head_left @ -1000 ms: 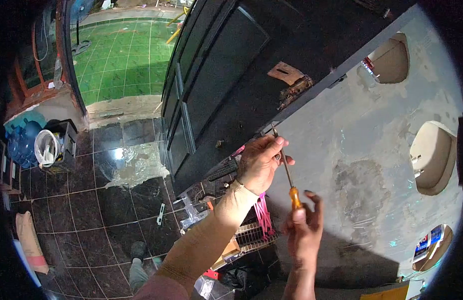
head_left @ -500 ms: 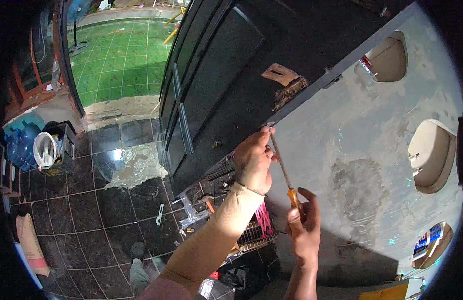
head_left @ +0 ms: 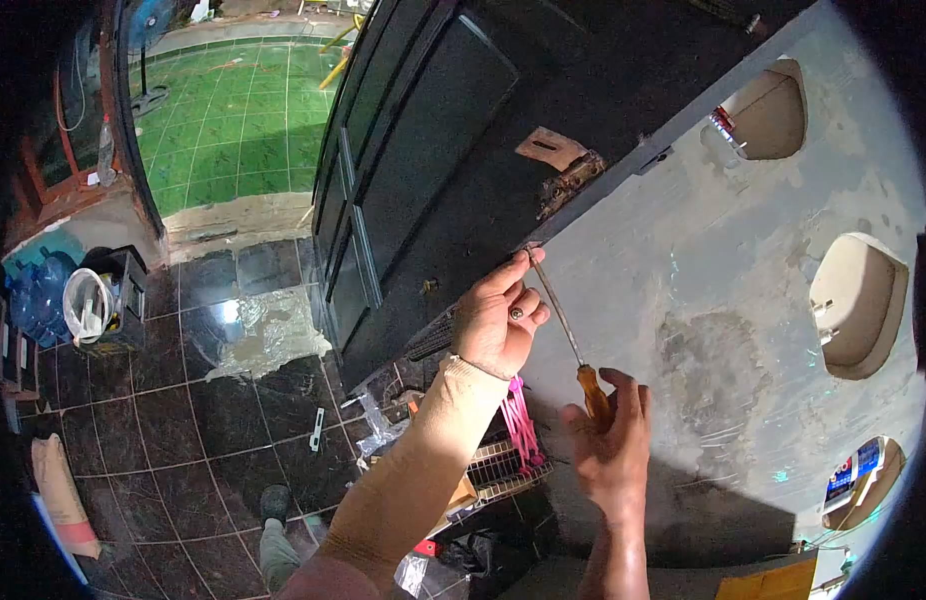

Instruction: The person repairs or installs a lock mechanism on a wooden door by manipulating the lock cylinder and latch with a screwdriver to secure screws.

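Note:
A screwdriver (head_left: 560, 308) with a long metal shaft and an amber handle slants up to the edge of the black panelled door (head_left: 433, 170). My left hand (head_left: 498, 325) has its fingertips closed around the screwdriver's tip, right against the door edge; any small part there is too tiny to make out. Its other fingers are curled, and one wears a ring. Lower right, my right hand (head_left: 613, 440) holds the amber handle loosely between thumb and fingers. Above the hands, the door has a bare wooden patch (head_left: 551, 147) with a slot and a rough, broken cavity (head_left: 571, 185).
A grey plastered wall (head_left: 723, 330) with several rounded niches (head_left: 858, 305) stands right of the door. Below are a wire rack (head_left: 508, 470) with pink strands, a dark tiled floor (head_left: 243, 430) with a wet cement patch (head_left: 273, 335), a crate (head_left: 123, 300) and blue bottles (head_left: 43, 295).
My right hand's fingers have loosened and shifted around the handle. My left hand has turned slightly, showing the ring, with its fingertips still at the screwdriver's tip. The view has shifted a little.

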### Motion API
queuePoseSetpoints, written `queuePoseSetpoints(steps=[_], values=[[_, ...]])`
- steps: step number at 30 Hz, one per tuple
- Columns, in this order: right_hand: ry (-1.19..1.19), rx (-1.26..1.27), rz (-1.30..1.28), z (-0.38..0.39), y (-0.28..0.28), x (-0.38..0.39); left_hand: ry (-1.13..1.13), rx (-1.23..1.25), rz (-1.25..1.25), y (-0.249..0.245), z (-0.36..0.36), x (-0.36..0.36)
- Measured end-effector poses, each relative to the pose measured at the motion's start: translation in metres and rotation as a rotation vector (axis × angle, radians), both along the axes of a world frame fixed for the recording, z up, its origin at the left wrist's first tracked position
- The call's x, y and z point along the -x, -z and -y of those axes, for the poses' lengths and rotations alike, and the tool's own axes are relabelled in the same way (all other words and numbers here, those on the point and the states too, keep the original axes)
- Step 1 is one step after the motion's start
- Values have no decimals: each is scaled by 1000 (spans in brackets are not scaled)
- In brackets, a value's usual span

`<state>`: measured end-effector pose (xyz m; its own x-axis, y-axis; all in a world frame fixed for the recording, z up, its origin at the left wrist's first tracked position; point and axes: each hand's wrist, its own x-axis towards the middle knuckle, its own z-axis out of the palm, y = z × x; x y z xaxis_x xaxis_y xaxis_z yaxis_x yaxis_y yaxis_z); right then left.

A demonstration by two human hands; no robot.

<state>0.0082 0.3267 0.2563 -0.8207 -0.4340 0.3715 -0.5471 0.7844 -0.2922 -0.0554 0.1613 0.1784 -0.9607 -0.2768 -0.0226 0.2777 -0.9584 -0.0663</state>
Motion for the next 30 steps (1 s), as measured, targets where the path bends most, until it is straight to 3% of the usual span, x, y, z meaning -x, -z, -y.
queuePoseSetpoints(steps=[3,5,8,11,14,18,21,30], values=[[-86,-15,7,-11,0,9,-15,-15,94,-11,-1,-3],[-67,-87,-54,-9,-4,13,-12,-2,39,-5,-2,-1],[-32,-112,59,-9,0,15,-5,-1,13,-4,-1,1],[171,-77,236,9,-16,10,7,-3,-15,-1,-1,2],[100,96,233,4,-19,7,7,-7,-15,0,-1,2],[-124,43,69,-20,-4,13,9,-38,-11,-1,-3,4],[-78,-145,-55,-10,-12,10,17,-36,-6,1,-4,5],[114,86,230,11,-23,-6,36,13,-4,0,-2,5]])
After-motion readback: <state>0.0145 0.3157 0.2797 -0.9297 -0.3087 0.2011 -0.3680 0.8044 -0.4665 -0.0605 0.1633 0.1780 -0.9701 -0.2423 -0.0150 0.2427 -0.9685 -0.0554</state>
